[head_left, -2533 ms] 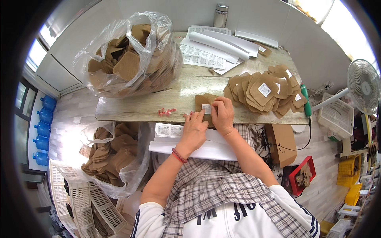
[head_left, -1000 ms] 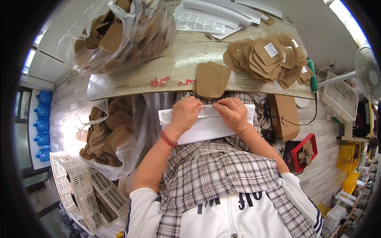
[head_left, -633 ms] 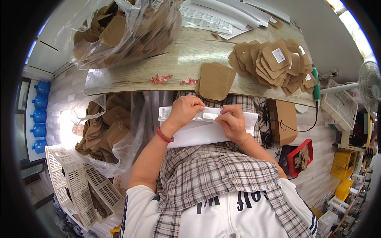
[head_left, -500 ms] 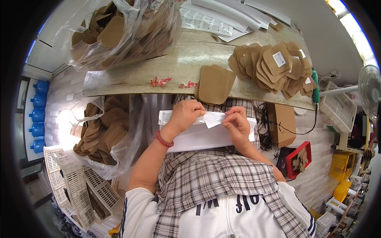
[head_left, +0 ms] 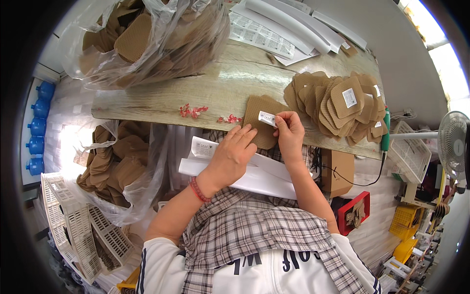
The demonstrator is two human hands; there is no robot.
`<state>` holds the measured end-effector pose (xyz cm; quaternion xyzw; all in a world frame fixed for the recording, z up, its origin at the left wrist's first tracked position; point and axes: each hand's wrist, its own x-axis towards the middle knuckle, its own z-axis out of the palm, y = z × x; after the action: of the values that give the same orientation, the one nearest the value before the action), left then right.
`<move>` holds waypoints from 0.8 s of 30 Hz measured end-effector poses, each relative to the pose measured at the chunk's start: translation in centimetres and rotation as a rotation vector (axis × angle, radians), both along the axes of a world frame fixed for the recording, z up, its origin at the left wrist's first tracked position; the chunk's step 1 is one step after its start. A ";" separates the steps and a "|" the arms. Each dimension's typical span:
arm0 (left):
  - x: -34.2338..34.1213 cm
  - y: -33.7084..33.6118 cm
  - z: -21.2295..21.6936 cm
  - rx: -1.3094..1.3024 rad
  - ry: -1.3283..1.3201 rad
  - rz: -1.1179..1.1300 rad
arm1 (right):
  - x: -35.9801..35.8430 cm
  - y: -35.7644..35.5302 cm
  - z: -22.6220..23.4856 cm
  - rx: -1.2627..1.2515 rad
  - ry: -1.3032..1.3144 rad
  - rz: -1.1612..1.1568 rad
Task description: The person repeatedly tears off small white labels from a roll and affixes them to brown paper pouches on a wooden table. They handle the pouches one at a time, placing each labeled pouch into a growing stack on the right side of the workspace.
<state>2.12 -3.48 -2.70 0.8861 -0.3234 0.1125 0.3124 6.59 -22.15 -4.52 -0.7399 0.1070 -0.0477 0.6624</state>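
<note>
My right hand (head_left: 290, 134) pinches a small white label (head_left: 266, 117) with dark print between thumb and fingertips. The label is over the top brown textured pad (head_left: 264, 136) of a small stack at the table's near edge; whether it touches the pad I cannot tell. My left hand (head_left: 232, 156) lies palm down, fingers stretched out, its fingertips at the stack's left edge. Under that hand, a curled white label sheet (head_left: 202, 148) with one printed label showing rests across my lap.
Right of the stack, a heap of brown pads (head_left: 338, 108) bears several white labels. A plastic bag of pads (head_left: 142, 44) stands at the table's far left, another bag (head_left: 117, 161) below. Red-and-white scraps (head_left: 192, 111), label sheets (head_left: 264, 36) and a green-handled tool (head_left: 386, 130) are nearby.
My right hand has moved up from the label sheet to the pad stack, carrying a label peeled off it. My left hand has let go of the sheet and opened beside the pads.
</note>
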 end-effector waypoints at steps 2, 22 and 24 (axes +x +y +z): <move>0.0 0.0 0.0 -0.001 0.002 0.001 | 0.1 0.3 0.0 -0.066 -0.005 -0.001; 0.8 -0.2 1.5 0.025 0.053 -0.005 | 0.0 0.9 0.4 -0.292 -0.054 -0.002; 0.9 -0.2 1.6 0.068 0.055 0.003 | 0.0 0.9 0.2 -0.321 -0.080 -0.002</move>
<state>3.01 -3.71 -1.14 0.8996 -0.3169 0.0775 0.2905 6.56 -21.27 -4.29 -0.8336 0.0723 -0.0940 0.5395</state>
